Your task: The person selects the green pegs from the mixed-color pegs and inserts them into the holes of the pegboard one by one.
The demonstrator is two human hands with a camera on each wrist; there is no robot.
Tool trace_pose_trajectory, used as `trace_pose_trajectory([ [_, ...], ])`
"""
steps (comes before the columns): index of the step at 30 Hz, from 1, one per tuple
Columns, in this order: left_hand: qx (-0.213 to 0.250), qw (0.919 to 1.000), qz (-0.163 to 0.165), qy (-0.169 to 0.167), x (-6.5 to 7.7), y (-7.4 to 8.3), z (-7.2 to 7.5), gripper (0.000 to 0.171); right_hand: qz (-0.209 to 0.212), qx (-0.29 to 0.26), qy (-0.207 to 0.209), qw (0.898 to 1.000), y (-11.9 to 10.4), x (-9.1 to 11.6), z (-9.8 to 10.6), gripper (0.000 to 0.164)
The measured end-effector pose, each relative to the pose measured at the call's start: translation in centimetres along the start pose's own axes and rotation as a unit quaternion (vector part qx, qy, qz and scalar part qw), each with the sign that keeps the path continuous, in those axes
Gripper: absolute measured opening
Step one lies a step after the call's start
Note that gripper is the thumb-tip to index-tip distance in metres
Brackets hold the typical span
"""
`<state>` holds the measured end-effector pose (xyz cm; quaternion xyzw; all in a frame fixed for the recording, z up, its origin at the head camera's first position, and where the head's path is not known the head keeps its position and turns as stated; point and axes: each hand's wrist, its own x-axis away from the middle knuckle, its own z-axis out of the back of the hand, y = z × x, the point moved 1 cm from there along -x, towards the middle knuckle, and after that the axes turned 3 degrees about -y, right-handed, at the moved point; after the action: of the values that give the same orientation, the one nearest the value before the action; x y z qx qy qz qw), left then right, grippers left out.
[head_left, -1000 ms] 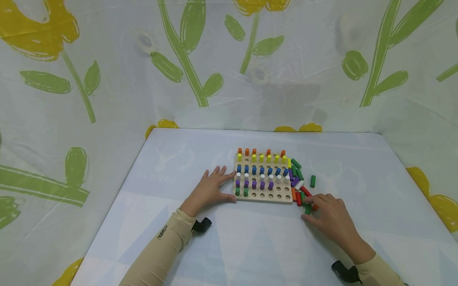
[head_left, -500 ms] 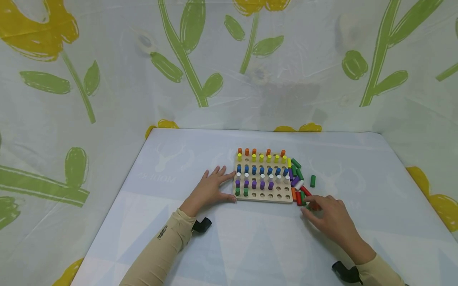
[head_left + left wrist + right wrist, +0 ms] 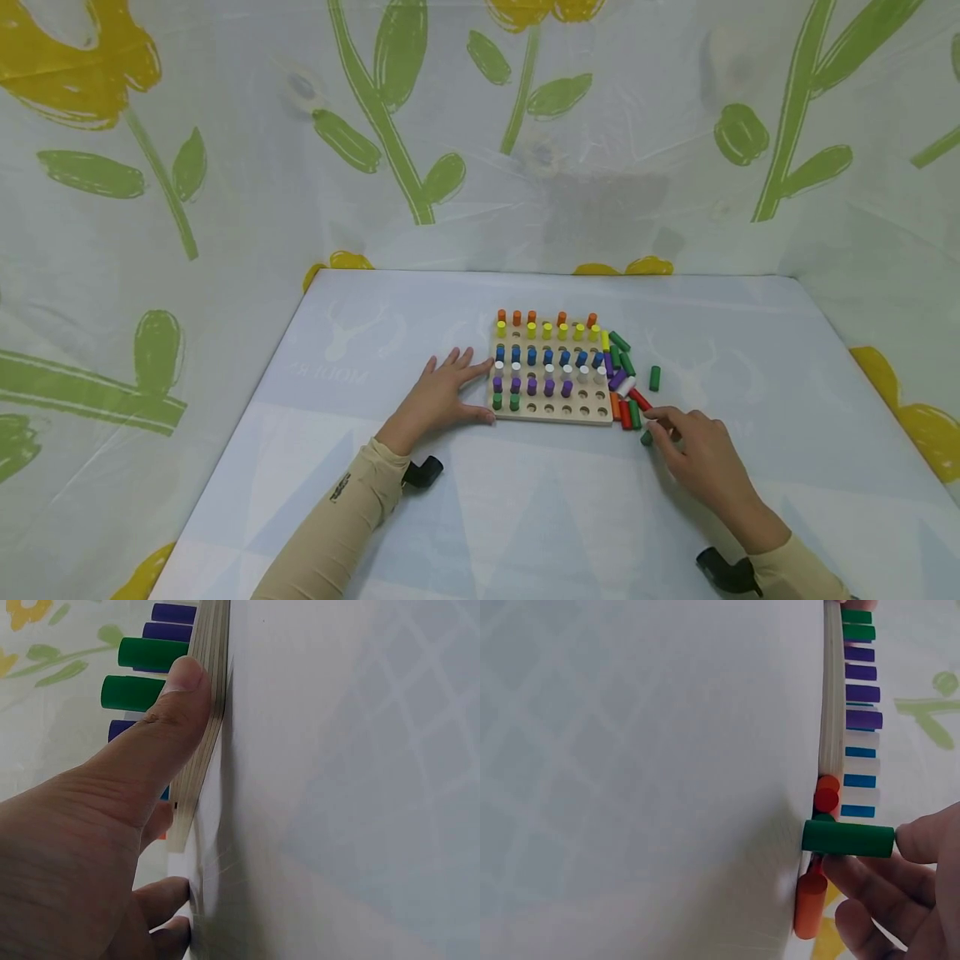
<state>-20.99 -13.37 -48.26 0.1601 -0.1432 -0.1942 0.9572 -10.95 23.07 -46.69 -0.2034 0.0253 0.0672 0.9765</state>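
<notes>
My left hand (image 3: 442, 396) steadies a wooden peg board (image 3: 551, 414), its thumb on the front edge and index finger at the left side. Rows of coloured pegs stand in the board, with two green pegs (image 3: 150, 654) close to that thumb. At the right, my right hand (image 3: 701, 454) has a green peg (image 3: 847, 838) at its thumb tip and bent fingers, pinched near its upper end. This peg stands roughly upright, its lower end close over the table. Part of the fingers' grip is hidden behind it.
Loose pegs lie along the board's right side, among them a red peg (image 3: 626, 415) and a white peg (image 3: 627, 387). One green peg (image 3: 656, 378) lies farther right. An orange peg (image 3: 810, 904) is just under my right fingers. A flower-patterned curtain (image 3: 622, 183) hangs behind the table.
My right hand has drawn slightly to the right, with thumb and index finger closer together. The green peg, seen lengthwise a second ago, now looks shorter in the head view. My left hand stays put.
</notes>
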Motion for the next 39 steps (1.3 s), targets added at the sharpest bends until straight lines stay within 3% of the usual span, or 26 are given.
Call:
trace_pose_trajectory([
  [8,0.002,1.0000,-0.001,0.001,-0.01,-0.04,-0.03,0.097,0.000,-0.006,0.008,1.000,-0.09,0.17,0.16,0.023],
  [18,-0.003,1.0000,-0.003,0.003,0.13,0.01,0.09,0.096,0.040,0.007,0.035,0.999,-0.15,0.54,0.16,0.033],
  [39,-0.008,1.0000,-0.001,0.000,-0.08,-0.01,-0.04,0.097,0.049,0.004,0.047,0.998,0.06,0.52,0.04,0.022],
])
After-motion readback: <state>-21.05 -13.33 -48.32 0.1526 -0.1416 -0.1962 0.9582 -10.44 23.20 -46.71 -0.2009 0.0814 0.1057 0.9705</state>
